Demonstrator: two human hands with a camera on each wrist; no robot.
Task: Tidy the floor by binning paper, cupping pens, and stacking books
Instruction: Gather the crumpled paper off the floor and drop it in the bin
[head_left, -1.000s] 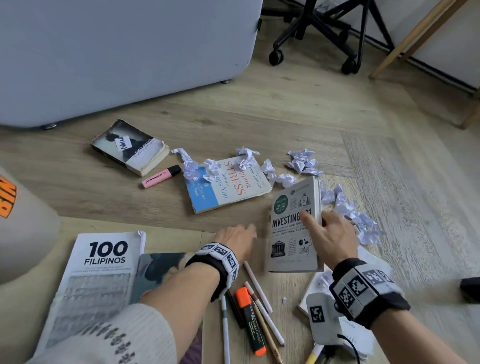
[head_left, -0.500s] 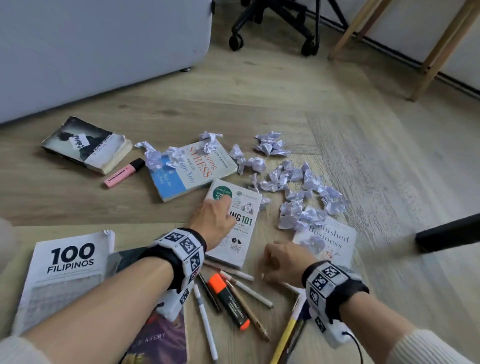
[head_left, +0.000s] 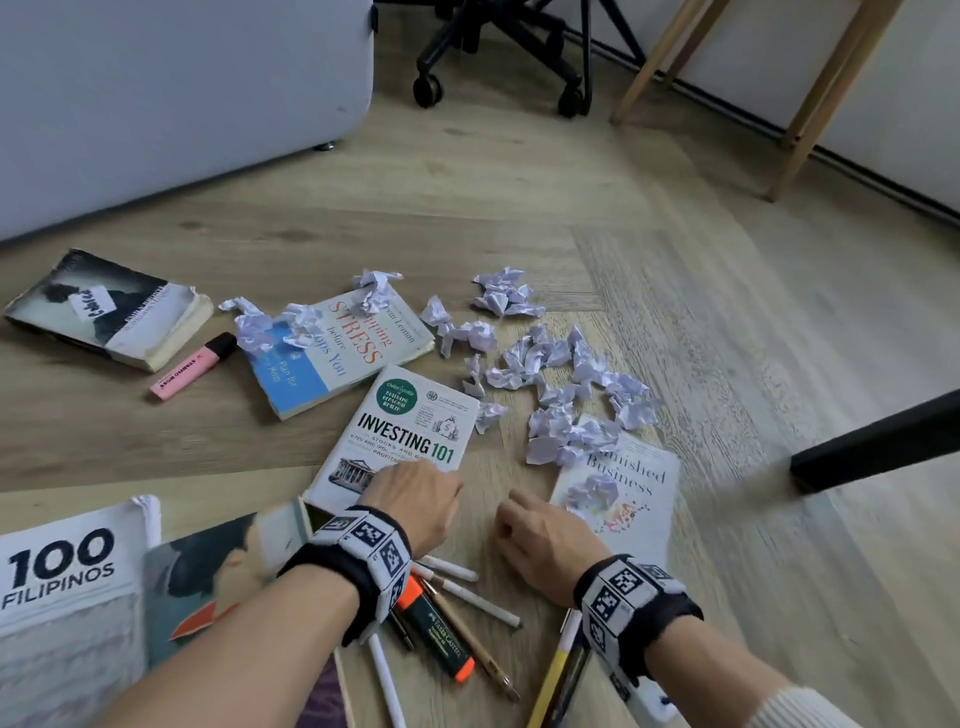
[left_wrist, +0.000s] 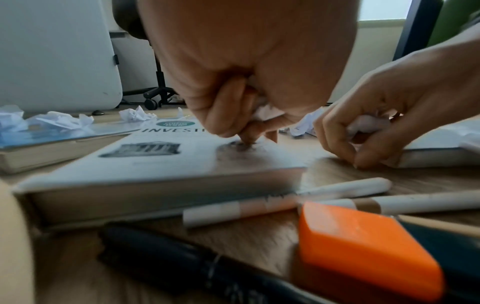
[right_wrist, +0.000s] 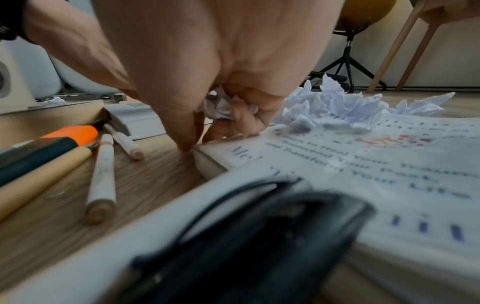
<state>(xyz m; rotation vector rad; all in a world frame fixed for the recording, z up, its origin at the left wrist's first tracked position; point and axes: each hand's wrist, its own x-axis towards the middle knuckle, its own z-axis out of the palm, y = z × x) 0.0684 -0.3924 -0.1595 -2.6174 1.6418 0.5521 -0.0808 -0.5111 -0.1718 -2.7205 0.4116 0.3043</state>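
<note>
Progress: early | my left hand (head_left: 415, 501) clutches paper scrap, fingertips on Investing 101 book (head_left: 400, 431) | right hand (head_left: 540, 540) clutches crumpled paper (right_wrist: 221, 106) | paper wads (head_left: 566, 395), pens (head_left: 457, 587), books unsorted on floor (head_left: 519, 218)

Soft, even daylight — shadows faint; wrist views blur up close, and edges bend in wide-angle distortion.

Office chair base (head_left: 498, 67) nr wooden table legs (head_left: 810, 98), bkgd.

Wooden floor (head_left: 649, 218) under scattered books (head_left: 337, 353), crumpled paper (head_left: 561, 395), pens (head_left: 467, 597), pink highlighter (head_left: 192, 366).
</note>
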